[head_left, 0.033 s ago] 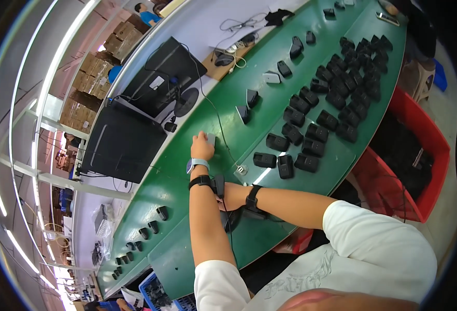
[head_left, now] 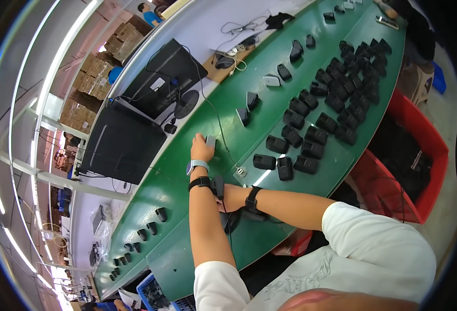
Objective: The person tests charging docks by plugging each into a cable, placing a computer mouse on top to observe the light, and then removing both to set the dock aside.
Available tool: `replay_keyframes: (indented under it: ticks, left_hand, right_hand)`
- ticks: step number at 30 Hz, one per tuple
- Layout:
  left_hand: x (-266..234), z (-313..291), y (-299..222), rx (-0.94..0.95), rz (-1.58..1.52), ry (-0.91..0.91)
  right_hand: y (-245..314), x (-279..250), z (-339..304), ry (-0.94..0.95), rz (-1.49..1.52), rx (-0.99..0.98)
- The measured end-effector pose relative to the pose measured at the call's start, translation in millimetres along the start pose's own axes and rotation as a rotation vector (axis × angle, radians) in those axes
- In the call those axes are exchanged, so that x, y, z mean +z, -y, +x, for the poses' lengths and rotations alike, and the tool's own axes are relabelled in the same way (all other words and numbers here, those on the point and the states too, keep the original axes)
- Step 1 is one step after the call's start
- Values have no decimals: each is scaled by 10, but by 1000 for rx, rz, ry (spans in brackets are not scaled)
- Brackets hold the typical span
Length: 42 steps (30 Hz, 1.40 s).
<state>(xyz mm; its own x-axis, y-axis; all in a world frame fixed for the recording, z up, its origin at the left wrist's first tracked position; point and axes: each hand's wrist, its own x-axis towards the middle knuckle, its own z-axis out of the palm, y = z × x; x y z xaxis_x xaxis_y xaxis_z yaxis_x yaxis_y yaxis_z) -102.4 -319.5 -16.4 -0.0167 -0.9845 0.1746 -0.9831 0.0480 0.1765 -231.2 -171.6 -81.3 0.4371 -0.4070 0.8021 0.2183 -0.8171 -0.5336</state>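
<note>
Left hand (head_left: 202, 150): touching grey block (head_left: 211, 141); grip unclear.
Right hand (head_left: 233, 197): showing partly, nearer; grip unclear.

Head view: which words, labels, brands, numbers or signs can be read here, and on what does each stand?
No text can be read clearly.
White shirt: outlined marks, perhaps lettering, too distorted.
White label on the black monitor: too small.
Pale label on a cardboard box: too blurred.

Person's left hand (head_left: 202, 149) at small grey block (head_left: 211, 141) over green table (head_left: 179, 179); grip unclear. Right hand (head_left: 233, 197) partly hidden by left forearm. Black devices (head_left: 312, 149) clustered to right. Two black monitors (head_left: 122, 142) along far edge. Red bin (head_left: 438, 176) beside table.
</note>
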Motion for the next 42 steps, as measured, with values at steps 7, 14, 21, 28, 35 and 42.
replay_keyframes:
  ticks: [7,14,21,28,35,42]
  left_hand:
    - [-207,-312,295,42,-79,64]
    - [-770,-1521,221,-199,-1727,-173]
    - [-574,-2386,601,-130,-1973,-166]
    - [-435,-2444,328,-191,-1218,-146]
    - [-507,-2526,337,-172,-1229,-73]
    - [-552,-2559,438,-40,-997,-32]
  right_hand:
    - [92,-32,56,297,-36,248]
    - [126,-190,79,275,-27,302]
    - [165,-179,228,47,24,346]
    - [133,-265,196,45,-45,342]
    - [236,-274,207,198,-117,325]
    - [246,-271,226,267,-143,203]
